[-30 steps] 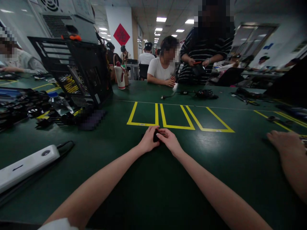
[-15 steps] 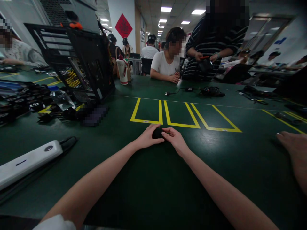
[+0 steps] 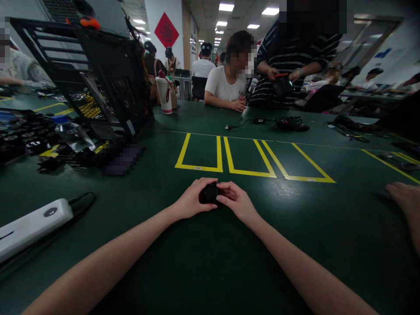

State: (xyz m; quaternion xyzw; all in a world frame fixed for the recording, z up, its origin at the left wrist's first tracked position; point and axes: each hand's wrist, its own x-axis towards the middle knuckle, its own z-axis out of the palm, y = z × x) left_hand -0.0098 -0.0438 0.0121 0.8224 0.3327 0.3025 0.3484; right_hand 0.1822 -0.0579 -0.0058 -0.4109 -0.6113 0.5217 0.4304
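A small, dark, rounded object (image 3: 209, 193) is held between my two hands, just above or on the green table; its exact kind is hard to make out. My left hand (image 3: 192, 199) curves round its left side, thumb below and fingers above. From the other side, the fingertips and thumb of my right hand (image 3: 236, 199) grip its right edge. Beyond my hands, yellow tape outlines (image 3: 251, 173) mark several areas on the green tabletop (image 3: 210, 258).
At left stand a black computer case (image 3: 108, 87), a plastic bottle (image 3: 75, 134) and a white power strip-like device (image 3: 39, 225). A paper cup (image 3: 165, 94) and black cables (image 3: 290, 124) lie farther back. Another person's hand (image 3: 405, 199) rests at right; people are across the table.
Both my hands and the dark object have come slightly nearer to me and left in the picture. More of the object's round face shows. The camera view has shifted a little.
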